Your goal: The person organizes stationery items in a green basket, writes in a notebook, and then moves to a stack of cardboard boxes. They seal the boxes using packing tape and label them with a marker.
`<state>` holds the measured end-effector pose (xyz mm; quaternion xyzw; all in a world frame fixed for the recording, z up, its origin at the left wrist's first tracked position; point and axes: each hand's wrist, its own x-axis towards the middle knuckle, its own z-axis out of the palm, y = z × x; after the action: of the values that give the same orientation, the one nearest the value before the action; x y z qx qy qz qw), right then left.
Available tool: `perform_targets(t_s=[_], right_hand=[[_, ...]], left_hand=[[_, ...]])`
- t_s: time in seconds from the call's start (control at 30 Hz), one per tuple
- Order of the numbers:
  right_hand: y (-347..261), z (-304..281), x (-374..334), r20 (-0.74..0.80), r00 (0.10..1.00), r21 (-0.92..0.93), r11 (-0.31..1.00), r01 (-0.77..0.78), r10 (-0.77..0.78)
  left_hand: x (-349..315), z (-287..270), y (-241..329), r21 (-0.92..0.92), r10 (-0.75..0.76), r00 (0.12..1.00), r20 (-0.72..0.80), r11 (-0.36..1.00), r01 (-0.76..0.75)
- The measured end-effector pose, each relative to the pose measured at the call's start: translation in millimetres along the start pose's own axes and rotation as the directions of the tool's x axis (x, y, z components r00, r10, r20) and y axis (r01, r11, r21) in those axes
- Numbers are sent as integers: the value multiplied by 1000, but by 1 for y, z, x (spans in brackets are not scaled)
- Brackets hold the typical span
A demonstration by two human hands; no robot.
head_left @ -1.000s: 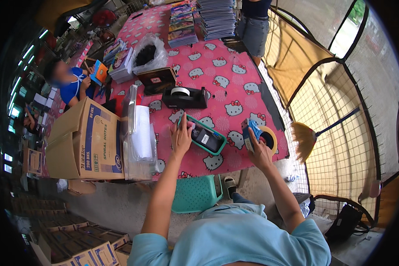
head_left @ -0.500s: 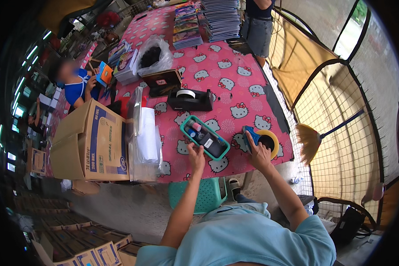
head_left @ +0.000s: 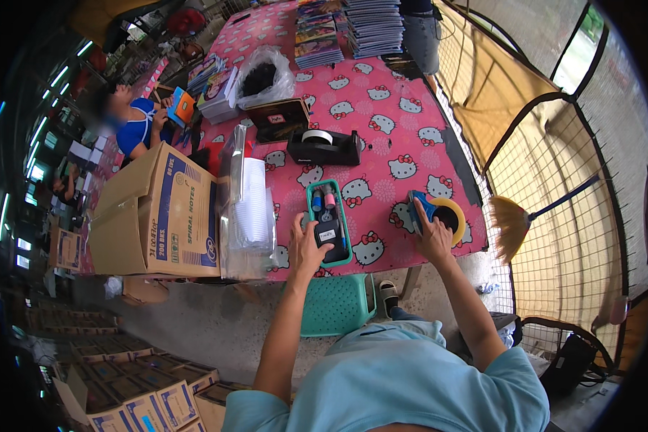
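Left hand [head_left: 304,248]: grip released, fingers spread, palm resting flat on the pink patterned table [head_left: 381,155] cloth at the near edge, touching the left rim of the green tray [head_left: 329,222]. Nothing grasped.

Green tray: oblong, lying lengthwise from the near edge inward. Holds small blue and pink items at its far end and a black block with a white rectangular label at its near end.

Right hand [head_left: 433,239]: fingers laid over a blue tape dispenser [head_left: 419,211] carrying a yellow tape roll [head_left: 448,219], close to the near right corner of the table. Cannot tell whether the grip is clenched on it or only resting on it.

Other items:
- Clear bag of stacked white cups [head_left: 250,209], upright, near left corner, just left of the left hand.
- Brown cardboard box [head_left: 158,216], blue panel on its side, flaps open, touching the table's left edge.
- Black desk tape dispenser [head_left: 324,147] with white roll, mid-table.
- Dark flat case [head_left: 281,119] with a small red-and-white label, just beyond it.
- Clear plastic bag with dark contents [head_left: 265,74], further in.
- Stacks of notebooks [head_left: 374,25] at the far end.
- Broom [head_left: 515,225] against the wire fence, beyond the right edge.
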<state>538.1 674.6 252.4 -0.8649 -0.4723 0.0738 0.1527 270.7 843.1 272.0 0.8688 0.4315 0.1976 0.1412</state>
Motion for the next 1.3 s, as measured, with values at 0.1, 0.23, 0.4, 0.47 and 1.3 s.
perform_targets(t_s=[0.1,0.23,0.4,0.47,1.3], right_hand=[[3,7,-1,-60,998,-26,1000,16,-18],[1,4,-2,-160,986,-89,996,29,-43],[-48,-21,-11,-455,891,83,996,39,3],[-83,-13,-8,-271,952,267,939,218,-143],[-135,-8,-32,395,872,902,-55,-427,-288]], left_hand=[[7,-2,-4,-368,-165,986,28,915,164],[13,-14,-30,-575,-298,948,-109,797,184],[0,-56,-47,-773,-416,906,-73,598,213],[-11,-67,-37,-816,-432,901,-38,534,221],[-83,-69,-1,-752,-282,958,47,622,220]])
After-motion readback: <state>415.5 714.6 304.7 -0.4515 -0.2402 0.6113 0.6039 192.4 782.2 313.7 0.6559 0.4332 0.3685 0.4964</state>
